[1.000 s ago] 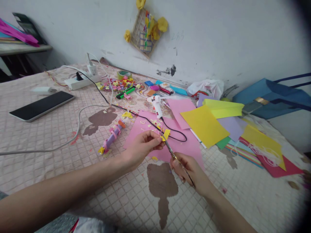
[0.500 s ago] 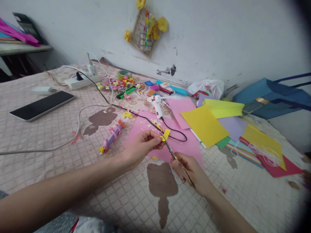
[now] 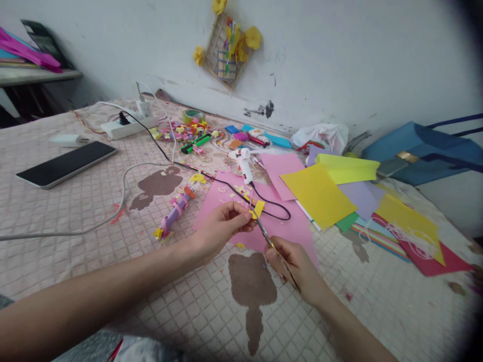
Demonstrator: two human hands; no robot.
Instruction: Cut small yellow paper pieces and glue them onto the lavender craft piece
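Between its thumb and fingers, my left hand [image 3: 230, 221] pinches a small piece of yellow paper [image 3: 258, 208]. My right hand [image 3: 292, 264] is wrapped round a pair of scissors [image 3: 265, 235], whose blades point up and left and meet the yellow piece. Whether the blades are parted or closed is too small to tell. Under both hands lies a sheet of pink paper [image 3: 298, 234] with pale and yellow scraps on it. To the left of my left hand rests a purple paper stick [image 3: 176, 211] trimmed with pink, orange and yellow bits.
A white glue gun [image 3: 244, 165] with a black cord stands beyond my hands. Coloured paper sheets [image 3: 319, 193] are spread at the right. A phone [image 3: 68, 163] and a white power strip [image 3: 126, 125] lie at the left, near a pile of small paper flowers [image 3: 183, 131].
Almost nothing differs. The scissors' handle end and my right hand have shifted very slightly; my left hand keeps its place on the yellow piece.
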